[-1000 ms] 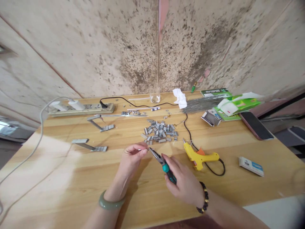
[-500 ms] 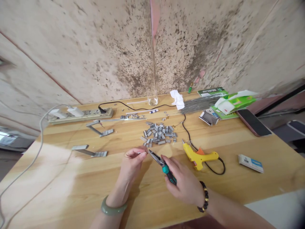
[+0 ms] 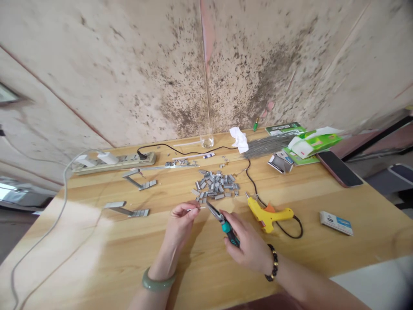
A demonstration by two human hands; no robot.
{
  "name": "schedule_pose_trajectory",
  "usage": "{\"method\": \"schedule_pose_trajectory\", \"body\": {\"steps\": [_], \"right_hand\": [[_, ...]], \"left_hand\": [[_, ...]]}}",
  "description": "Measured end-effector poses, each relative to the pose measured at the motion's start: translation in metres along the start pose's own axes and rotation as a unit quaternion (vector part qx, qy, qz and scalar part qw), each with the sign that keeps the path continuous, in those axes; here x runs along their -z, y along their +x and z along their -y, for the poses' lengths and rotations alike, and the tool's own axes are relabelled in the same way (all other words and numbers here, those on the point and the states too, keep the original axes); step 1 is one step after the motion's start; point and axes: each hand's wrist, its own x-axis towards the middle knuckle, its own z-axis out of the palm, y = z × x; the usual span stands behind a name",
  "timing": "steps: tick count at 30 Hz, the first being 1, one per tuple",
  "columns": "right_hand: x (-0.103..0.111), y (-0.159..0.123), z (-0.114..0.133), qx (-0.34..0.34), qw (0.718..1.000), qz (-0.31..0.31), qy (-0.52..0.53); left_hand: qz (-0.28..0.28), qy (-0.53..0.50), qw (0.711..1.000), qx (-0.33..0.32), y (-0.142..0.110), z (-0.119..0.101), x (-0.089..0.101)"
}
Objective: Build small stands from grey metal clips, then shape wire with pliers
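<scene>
My left hand (image 3: pixel 180 226), a green bangle on its wrist, pinches a thin, light piece like a short wire (image 3: pixel 202 208) between thumb and forefinger. Its end pokes out to the right. My right hand (image 3: pixel 250 241) grips long-nose pliers (image 3: pixel 215 212) with black and teal handles. The jaws point up and left, just right of the wire end and seemingly apart from it. Beyond both hands lies a pile of grey staple-like strips (image 3: pixel 217 185). To the left stand two bent shapes of similar grey strips, one nearer (image 3: pixel 129 211) and one farther (image 3: pixel 140 181).
A yellow glue gun (image 3: pixel 269 214) with a black cord lies right of my right hand, with a small box (image 3: pixel 336 222) beyond. Behind are a bundle of grey wires (image 3: pixel 267 145), a tissue pack (image 3: pixel 314 144), a phone (image 3: pixel 340 168), a glass (image 3: pixel 207 141) and a power strip (image 3: pixel 129 161).
The pliers' jaws have moved a little right, away from my left fingertips, and the wire end now shows in the gap. The whole view has shifted slightly.
</scene>
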Motion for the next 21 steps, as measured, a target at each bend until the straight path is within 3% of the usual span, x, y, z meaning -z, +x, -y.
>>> {"method": "schedule_pose_trajectory", "body": {"steps": [4, 9, 16, 21], "right_hand": [[-0.001, 0.005, -0.006, -0.064, 0.98, -0.031, 0.184], [0.011, 0.01, 0.005, -0.177, 0.908, 0.067, 0.373], [0.034, -0.007, 0.018, -0.248, 0.87, 0.158, 0.395], [0.036, -0.018, 0.016, -0.268, 0.83, 0.166, 0.461]], "left_hand": [[-0.017, -0.012, 1.0, 0.001, 0.006, 0.004, 0.007], [-0.054, -0.017, 0.998, 0.024, 0.015, 0.009, 0.014], [-0.054, -0.016, 0.998, 0.034, 0.014, 0.005, 0.011], [0.012, -0.02, 0.998, 0.051, 0.009, -0.006, -0.001]]}}
